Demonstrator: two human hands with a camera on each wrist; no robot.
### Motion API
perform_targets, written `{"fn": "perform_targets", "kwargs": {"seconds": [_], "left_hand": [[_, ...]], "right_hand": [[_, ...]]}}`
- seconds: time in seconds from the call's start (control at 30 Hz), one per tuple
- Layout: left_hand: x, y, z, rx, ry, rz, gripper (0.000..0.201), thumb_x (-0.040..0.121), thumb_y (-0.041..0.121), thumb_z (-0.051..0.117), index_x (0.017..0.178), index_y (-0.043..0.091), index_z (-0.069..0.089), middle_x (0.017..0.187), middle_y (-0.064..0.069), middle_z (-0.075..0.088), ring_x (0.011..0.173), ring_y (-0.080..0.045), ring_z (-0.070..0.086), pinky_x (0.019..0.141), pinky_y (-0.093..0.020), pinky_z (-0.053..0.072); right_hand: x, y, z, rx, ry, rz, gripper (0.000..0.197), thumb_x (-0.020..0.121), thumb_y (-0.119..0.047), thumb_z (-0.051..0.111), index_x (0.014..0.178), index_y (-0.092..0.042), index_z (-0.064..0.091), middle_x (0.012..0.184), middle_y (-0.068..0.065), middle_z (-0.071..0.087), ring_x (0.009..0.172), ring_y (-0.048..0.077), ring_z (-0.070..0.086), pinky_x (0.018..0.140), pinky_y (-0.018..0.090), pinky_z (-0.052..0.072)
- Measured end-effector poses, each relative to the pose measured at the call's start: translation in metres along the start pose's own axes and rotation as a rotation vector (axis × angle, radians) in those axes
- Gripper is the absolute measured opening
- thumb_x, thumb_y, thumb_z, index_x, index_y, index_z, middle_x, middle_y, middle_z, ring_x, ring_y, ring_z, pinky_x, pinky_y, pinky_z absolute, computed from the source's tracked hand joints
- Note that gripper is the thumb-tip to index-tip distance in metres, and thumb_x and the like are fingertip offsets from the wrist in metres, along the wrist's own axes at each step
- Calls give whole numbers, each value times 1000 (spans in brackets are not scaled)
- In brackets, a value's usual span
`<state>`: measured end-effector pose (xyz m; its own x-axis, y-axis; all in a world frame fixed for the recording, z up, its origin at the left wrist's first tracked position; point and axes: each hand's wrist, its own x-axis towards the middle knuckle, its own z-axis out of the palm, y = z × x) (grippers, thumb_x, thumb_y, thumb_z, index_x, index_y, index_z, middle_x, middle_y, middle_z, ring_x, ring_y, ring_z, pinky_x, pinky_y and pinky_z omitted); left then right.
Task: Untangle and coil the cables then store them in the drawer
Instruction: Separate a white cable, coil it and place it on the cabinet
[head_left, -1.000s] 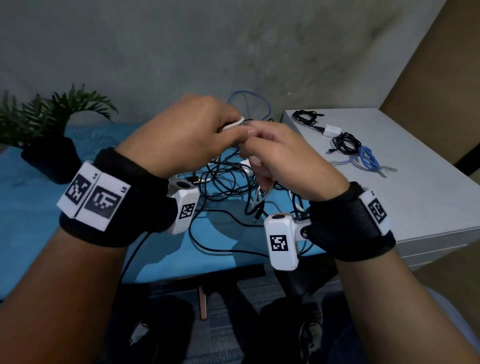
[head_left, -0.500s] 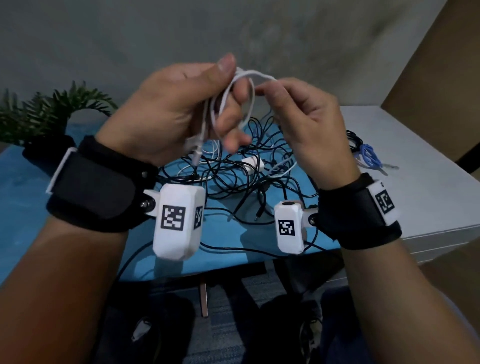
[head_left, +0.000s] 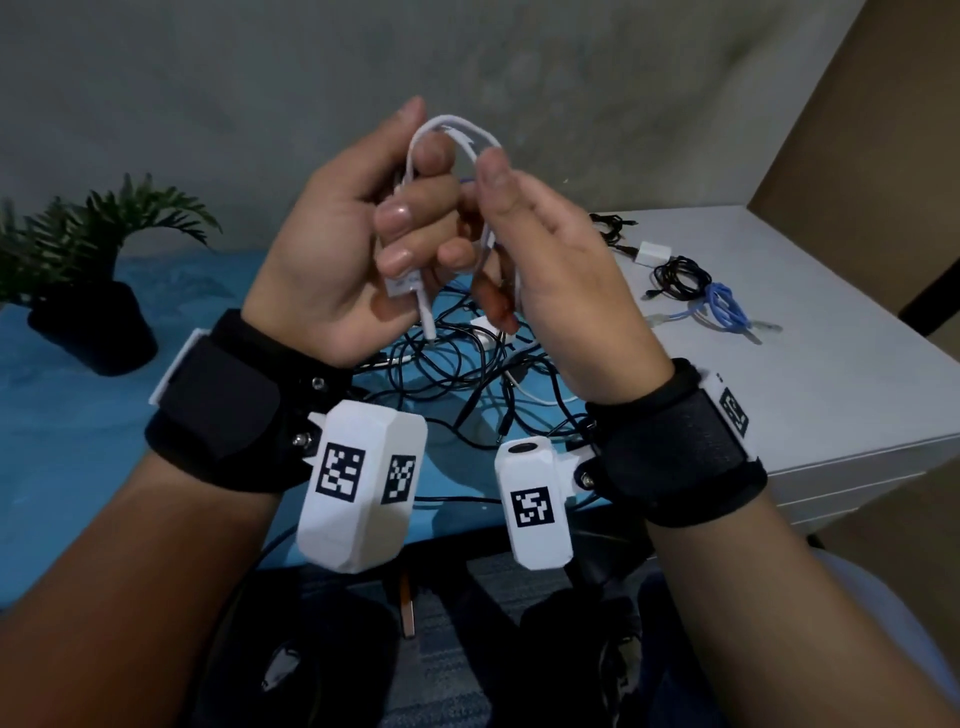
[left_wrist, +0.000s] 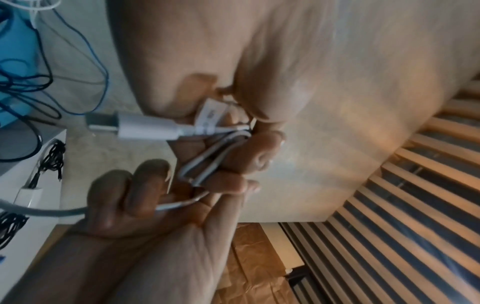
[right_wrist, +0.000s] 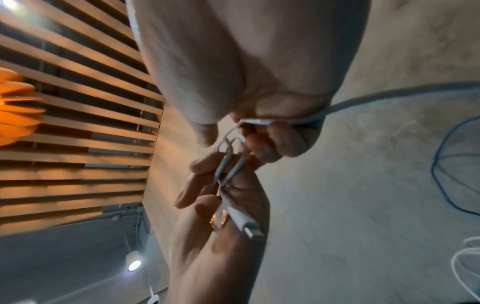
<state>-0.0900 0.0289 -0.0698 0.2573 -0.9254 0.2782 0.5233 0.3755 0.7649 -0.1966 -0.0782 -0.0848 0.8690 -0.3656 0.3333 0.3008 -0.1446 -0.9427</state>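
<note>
I hold a white cable (head_left: 457, 130) up in front of me, above the table. My left hand (head_left: 415, 208) grips its folded loops, fingers curled round them, and the white plug (head_left: 427, 318) hangs below the fist. My right hand (head_left: 488, 176) pinches the same cable at the top of the loop. In the left wrist view the plug (left_wrist: 135, 125) and the loops (left_wrist: 207, 162) sit in the left fingers. The right wrist view shows the strand (right_wrist: 259, 122) under the right thumb. A tangle of black cables (head_left: 467, 379) lies on the blue table (head_left: 78, 441) below.
A white drawer cabinet (head_left: 857, 415) stands at the right, its drawer fronts closed. On its top lie a coiled black cable (head_left: 680, 278), a coiled blue cable (head_left: 722, 309) and a white adapter (head_left: 654, 253). A potted plant (head_left: 88, 312) sits at the table's far left.
Both hands have lifted from the tangle and turned palms toward me. The white cable now stands in loops in the left hand, with its plug hanging free.
</note>
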Motion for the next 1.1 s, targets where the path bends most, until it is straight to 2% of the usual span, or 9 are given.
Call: {"fn": "perform_targets", "kwargs": {"seconds": [0.23, 0.33, 0.43, 0.5, 0.67, 0.77, 0.87, 1.03, 1.1], "left_hand": [[-1, 0, 3, 262, 82, -56, 61, 107, 54, 19, 68, 17, 48, 37, 10, 33, 34, -6, 41, 62, -25, 50], [-3, 2, 4, 306, 63, -75, 55, 108, 52, 20, 74, 16, 45, 38, 11, 33, 35, -6, 38, 65, -25, 52], [-5, 2, 8, 347, 80, -60, 48, 109, 44, 24, 76, 16, 44, 40, 12, 33, 37, -6, 37, 64, -24, 53], [-6, 2, 10, 413, 134, -45, 43, 109, 39, 30, 76, 15, 45, 42, 10, 33, 39, -7, 39, 66, -25, 54], [-7, 2, 11, 562, 240, -45, 38, 108, 36, 39, 78, 14, 50, 49, 5, 39, 48, -14, 46, 83, -39, 53], [-5, 0, 13, 559, 269, -62, 50, 109, 41, 33, 76, 10, 53, 49, 1, 39, 49, -19, 46, 75, -36, 53], [-6, -1, 14, 571, 258, -52, 49, 109, 37, 33, 75, 9, 54, 47, 1, 39, 50, -20, 47, 72, -34, 55], [-9, 1, 12, 573, 243, -35, 38, 107, 28, 39, 81, 8, 56, 50, 3, 49, 57, -19, 55, 92, -49, 44], [-8, 0, 10, 578, 240, -30, 36, 107, 26, 39, 83, 7, 57, 53, 3, 52, 59, -18, 59, 88, -41, 49]], "right_hand": [[5, 4, -1, -112, -86, -102, 29, 109, -29, 37, 107, -17, 64, 93, 28, 67, 73, 15, 58, 70, 28, 45], [3, -1, -2, -59, -106, -68, 29, 110, -27, 37, 104, -16, 63, 88, 13, 62, 70, 13, 53, 66, 23, 44], [1, -6, -2, 12, 1, -80, 31, 109, -14, 43, 105, 13, 57, 80, 19, 51, 58, 13, 49, 54, 14, 41], [-1, -8, -1, 28, 75, -103, 30, 106, -9, 48, 101, 20, 55, 72, 15, 46, 54, 10, 44, 50, 15, 39], [-2, -10, 2, 142, 104, 1, 18, 105, -11, 50, 94, 1, 58, 69, 13, 50, 52, 15, 52, 53, 27, 42], [-1, -11, 5, 111, 87, 20, 21, 105, -14, 49, 87, -3, 53, 79, 23, 53, 55, 27, 59, 54, 28, 46], [-2, -12, 4, 72, 47, -4, 24, 107, -14, 44, 87, -4, 50, 69, 13, 61, 50, 17, 62, 50, 26, 42], [-3, -13, -1, 65, -7, -51, 28, 109, -15, 41, 85, -4, 50, 63, 4, 69, 49, 13, 55, 51, 19, 40], [-2, -13, -3, 52, 8, -52, 28, 108, -14, 44, 82, -5, 50, 63, 5, 69, 49, 14, 53, 53, 21, 42]]}}
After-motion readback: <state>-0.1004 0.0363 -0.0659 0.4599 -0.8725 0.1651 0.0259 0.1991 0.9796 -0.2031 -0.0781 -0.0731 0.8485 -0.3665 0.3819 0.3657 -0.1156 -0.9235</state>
